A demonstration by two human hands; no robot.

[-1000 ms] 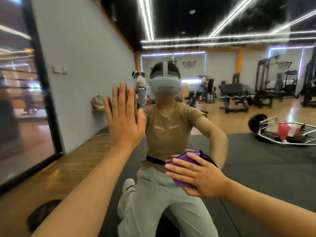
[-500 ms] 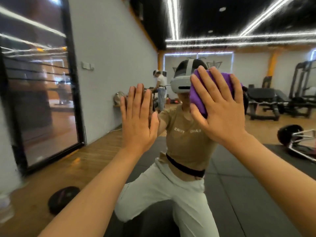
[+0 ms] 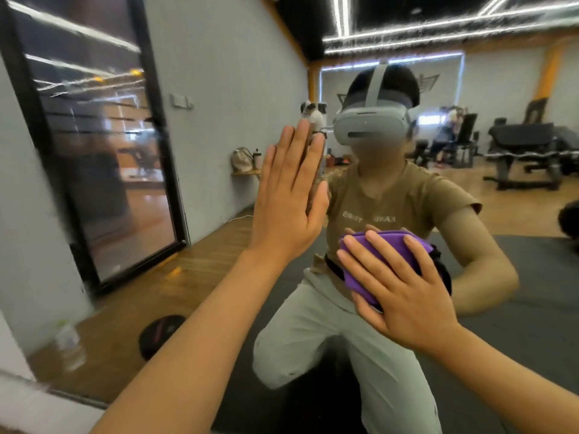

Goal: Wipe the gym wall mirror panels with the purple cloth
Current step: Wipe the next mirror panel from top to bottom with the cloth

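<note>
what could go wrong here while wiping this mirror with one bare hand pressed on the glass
The left hand lies flat and bare on the mirror, so it will likely leave prints on the glass. The right hand presses the bunched purple cloth with straight fingers, not gripping it; it could slip out mid-stroke.

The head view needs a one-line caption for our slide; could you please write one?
Right hand presses the purple cloth flat against the gym mirror while the open left hand braces on the glass.

A black weight plate (image 3: 161, 335) is lying on the wooden floor (image 3: 175, 286). A black bench (image 3: 526, 142) is standing far back.
</note>
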